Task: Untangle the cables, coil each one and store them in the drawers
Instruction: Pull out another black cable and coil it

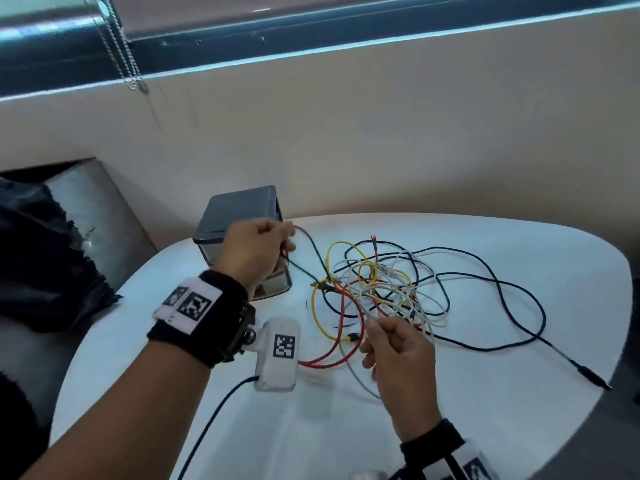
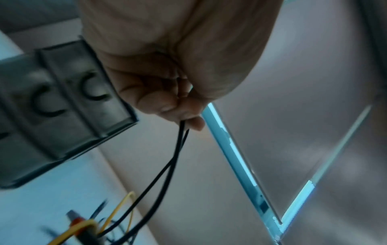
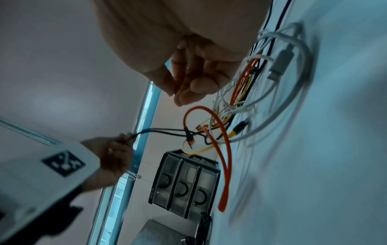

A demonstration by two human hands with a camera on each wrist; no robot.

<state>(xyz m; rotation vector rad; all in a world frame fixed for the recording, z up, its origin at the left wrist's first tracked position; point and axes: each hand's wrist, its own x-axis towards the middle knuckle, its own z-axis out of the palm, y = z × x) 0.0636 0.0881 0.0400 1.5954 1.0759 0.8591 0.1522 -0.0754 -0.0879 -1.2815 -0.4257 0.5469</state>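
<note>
The left hand (image 1: 254,251) pinches a loop of the black cable (image 1: 491,282) up by the gray drawers (image 1: 239,211). The tangle (image 1: 374,285) sits mid-desk (image 1: 485,410). The right hand (image 1: 398,351) pinches a white cable (image 1: 353,372). Untangling is underway; next, gently pull the black one free.

Tangle mid-table, bare top around it

Cable tangle (image 1: 384,285) fills the table (image 1: 485,427) centre; drawer unit (image 1: 242,237) blocks the far-left corner; near and right edges lie open.

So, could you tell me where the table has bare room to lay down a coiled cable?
The white table is bare along its near edge, right of the right hand. The middle is crowded by the cable tangle; the drawer unit fills the far-left corner.
</note>
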